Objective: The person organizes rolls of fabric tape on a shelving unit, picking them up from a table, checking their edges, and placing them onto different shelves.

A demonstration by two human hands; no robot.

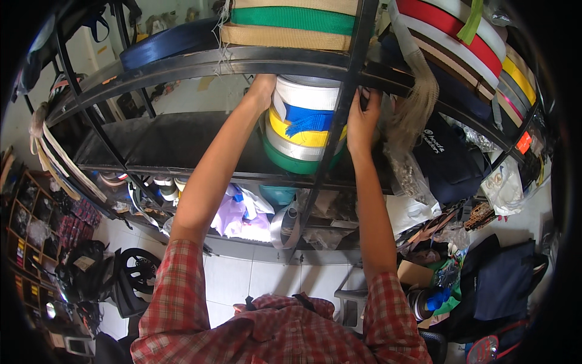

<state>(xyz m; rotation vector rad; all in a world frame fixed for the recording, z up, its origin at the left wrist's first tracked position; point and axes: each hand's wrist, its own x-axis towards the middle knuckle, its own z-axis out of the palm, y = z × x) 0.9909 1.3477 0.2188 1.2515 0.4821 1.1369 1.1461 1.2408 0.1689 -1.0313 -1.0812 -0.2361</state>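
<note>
Stretches both forearms up from red plaid sleeves (177, 282) into a black metal rack (209, 59). Sets the left hand (262, 90), partly curled, at the upper left edge of a round stack of webbing rolls (297, 136), hiding the fingertips; impossible to tell how firm a grip. Brings the right hand (366, 112), half spread with thumb apart from fingers, up just right of a slanting black metal post (348, 85); impossible to tell, behind that post, any contact with the stack.

Stands the stack on a bare-topped black shelf (176, 139), between both hands and partly behind the post. Layers, from top down, white, blue, yellow, silvery white and green, and drapes a frayed blue end (306, 123) over the yellow. Lines up tan and green ribbed rolls (291, 21) directly above, dangles pale translucent fringe (418, 97) near the right hand, and shows a lilac-white plastic-wrapped bundle (239, 215) below.
</note>
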